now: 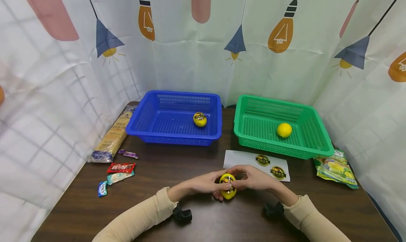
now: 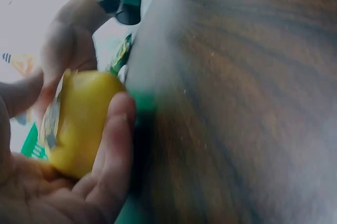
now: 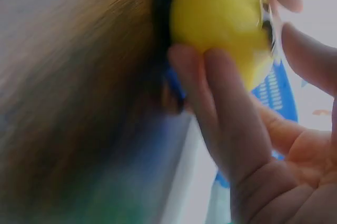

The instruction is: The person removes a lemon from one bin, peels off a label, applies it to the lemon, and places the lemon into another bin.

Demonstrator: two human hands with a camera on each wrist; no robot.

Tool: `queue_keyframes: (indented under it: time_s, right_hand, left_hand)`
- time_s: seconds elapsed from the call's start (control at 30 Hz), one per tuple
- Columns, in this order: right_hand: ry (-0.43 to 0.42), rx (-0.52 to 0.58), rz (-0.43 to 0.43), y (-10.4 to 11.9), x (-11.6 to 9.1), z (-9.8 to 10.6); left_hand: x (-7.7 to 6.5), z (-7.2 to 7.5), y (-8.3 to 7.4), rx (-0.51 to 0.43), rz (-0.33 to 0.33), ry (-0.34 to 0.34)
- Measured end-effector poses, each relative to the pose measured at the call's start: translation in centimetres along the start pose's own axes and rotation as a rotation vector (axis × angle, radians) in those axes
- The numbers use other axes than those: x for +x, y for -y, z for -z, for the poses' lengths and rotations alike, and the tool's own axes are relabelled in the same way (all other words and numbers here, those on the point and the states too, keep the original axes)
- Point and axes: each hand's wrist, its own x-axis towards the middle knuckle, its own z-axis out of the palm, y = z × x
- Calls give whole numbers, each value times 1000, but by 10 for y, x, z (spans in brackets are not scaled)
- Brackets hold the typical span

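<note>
A yellow lemon [image 1: 229, 194] is held over the table [image 1: 177, 171] between both hands, with a black-and-gold round sticker [image 1: 226, 179] on its upper side. My left hand [image 1: 205, 182] grips it from the left, fingers curled beneath it in the left wrist view. From the other side, my right hand [image 1: 253, 177] holds the lemon, its thumb at the sticker. In the right wrist view, two right fingers [image 3: 231, 98] lie against the lemon's side, and the sticker's edge stands slightly off the peel. A white sticker sheet [image 1: 242, 159] bearing two round stickers lies just beyond the right hand.
A blue basket [image 1: 177, 139] at the back holds a stickered lemon [image 1: 200, 119]; the green basket [image 1: 276, 147] beside it holds a plain lemon [image 1: 284, 130]. Several small snack packets [image 1: 121, 168] and a long yellow package [image 1: 115, 132] lie left, a green bag [image 1: 337, 169] right.
</note>
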Motion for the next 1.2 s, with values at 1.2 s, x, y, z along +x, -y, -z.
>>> queue_keyframes:
  time_s: [1.2]
  right_hand:
    - [-178, 11, -13, 6, 14, -12]
  left_hand:
    - [-1, -12, -1, 389, -171, -176]
